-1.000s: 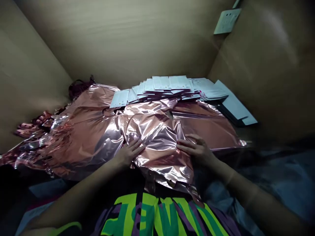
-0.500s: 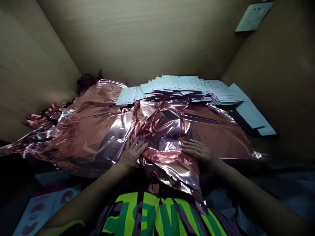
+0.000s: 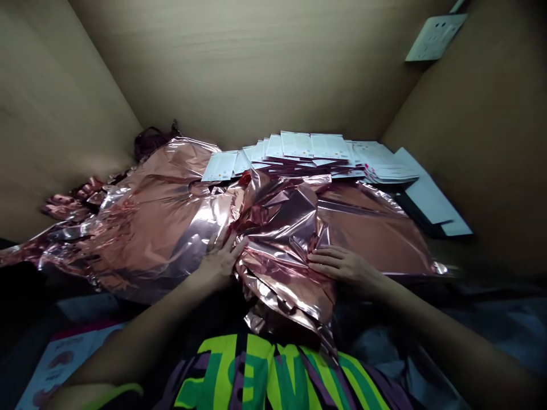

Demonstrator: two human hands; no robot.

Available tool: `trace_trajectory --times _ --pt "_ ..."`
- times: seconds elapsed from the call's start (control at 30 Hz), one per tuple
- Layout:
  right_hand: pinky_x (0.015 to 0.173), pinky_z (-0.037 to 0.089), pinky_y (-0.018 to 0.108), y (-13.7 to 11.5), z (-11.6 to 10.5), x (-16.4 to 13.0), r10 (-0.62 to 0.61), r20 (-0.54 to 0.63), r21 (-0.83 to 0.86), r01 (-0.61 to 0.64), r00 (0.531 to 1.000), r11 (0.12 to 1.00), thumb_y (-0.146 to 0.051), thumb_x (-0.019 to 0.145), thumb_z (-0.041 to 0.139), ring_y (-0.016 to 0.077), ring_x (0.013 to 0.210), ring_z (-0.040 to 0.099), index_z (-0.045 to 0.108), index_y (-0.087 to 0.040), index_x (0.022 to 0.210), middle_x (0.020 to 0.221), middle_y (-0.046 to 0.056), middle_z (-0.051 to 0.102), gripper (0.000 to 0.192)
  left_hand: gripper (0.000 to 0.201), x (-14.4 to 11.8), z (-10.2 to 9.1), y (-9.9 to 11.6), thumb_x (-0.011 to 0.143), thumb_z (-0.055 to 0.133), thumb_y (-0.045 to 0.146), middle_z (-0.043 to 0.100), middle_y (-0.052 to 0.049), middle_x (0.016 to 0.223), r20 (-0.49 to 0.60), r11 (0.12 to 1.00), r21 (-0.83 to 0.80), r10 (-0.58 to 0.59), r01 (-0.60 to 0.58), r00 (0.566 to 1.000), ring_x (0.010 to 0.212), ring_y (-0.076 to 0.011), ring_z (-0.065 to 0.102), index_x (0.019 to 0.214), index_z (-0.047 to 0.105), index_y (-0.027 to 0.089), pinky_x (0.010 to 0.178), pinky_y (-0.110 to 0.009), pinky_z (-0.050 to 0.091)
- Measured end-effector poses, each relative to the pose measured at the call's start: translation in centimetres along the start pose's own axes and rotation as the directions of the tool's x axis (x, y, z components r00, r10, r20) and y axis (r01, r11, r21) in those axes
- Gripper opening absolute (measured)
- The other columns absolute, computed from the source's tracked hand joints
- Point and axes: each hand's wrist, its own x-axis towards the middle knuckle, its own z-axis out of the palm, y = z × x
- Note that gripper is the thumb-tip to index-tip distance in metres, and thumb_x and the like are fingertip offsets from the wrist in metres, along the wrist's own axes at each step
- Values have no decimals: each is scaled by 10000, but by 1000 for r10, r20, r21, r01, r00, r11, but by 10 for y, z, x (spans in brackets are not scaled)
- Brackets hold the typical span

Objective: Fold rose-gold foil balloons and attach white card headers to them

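Left hand and right hand lie flat, fingers spread, each grip pressing the crumpled rose-gold foil sheet (centred on the table), before stacked white cards.

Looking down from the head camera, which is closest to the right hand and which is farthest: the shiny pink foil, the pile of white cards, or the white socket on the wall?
1. Shiny pink foil: under the right hand, touching it.
2. Pile of white cards: behind the foil.
3. White socket: high on the right wall.

Card packs behind foil sheet
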Motion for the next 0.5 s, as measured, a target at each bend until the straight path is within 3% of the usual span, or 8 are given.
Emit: trace_trajectory --times 0.1,0.17,0.27,0.33,0.37,0.43,0.5 --pt "1031 479 440 -5 -1 1 -19 -36 0 19 999 1000 -236 987 416 217 1246 553 523 -207 1402 1305 102 641 430 806 -1 -26 -16 756 660 341 352 -169 1551 114 992 -5 124 -124 986 1434 -412 279 1499 378 202 1142 -610 225" --pt "1019 491 430 -6 -2 2 -6 -54 7 7 999 1000 -238 983 425 218 1244 552 521 -195 1402 1312 111 635 432 689 4 -55 -17 770 646 346 518 -140 1433 151 977 -61 213 -206 965 1317 -381 460 1429 482 229 1088 -560 346" --pt "1011 498 431 -5 0 4 4 -54 24 -3 999 1000 -241 974 430 220 1238 555 531 -187 1391 1304 121 638 433 432 32 -87 4 950 451 372 624 -49 1314 4 900 -201 396 -387 918 1208 -243 567 1366 539 291 1074 -418 399" --pt "1015 493 439 -4 1 5 -17 -51 44 20 999 999 -233 964 435 223 1244 552 547 -184 1374 1291 123 645 427 485 63 -87 20 989 410 420 478 -23 1489 -104 830 -223 501 -511 859 1386 -225 405 1460 420 305 1174 -415 267" --pt "1018 489 442 -4 1 6 -27 -51 62 30 998 998 -225 955 443 226 1245 552 565 -181 1353 1280 122 652 418 554 79 -79 24 965 464 475 387 -41 1552 -88 838 -196 503 -510 860 1450 -257 301 1480 391 284 1205 -457 177" --pt "1009 491 421 -5 -2 7 6 -65 131 2 998 991 -206 936 461 227 1215 575 623 -180 1273 1234 118 675 374 670 103 -57 16 908 548 544 330 -107 1575 53 914 -144 391 -380 919 1481 -325 216 1477 403 222 1202 -533 102" --pt "922 527 364 -3 -9 9 137 -49 252 -120 989 960 -232 935 459 217 1067 646 690 -179 1132 1099 109 719 308 766 112 -34 -5 897 517 613 267 -155 1590 136 949 -117 306 -292 942 1489 -354 171 1506 347 183 1185 -576 85"
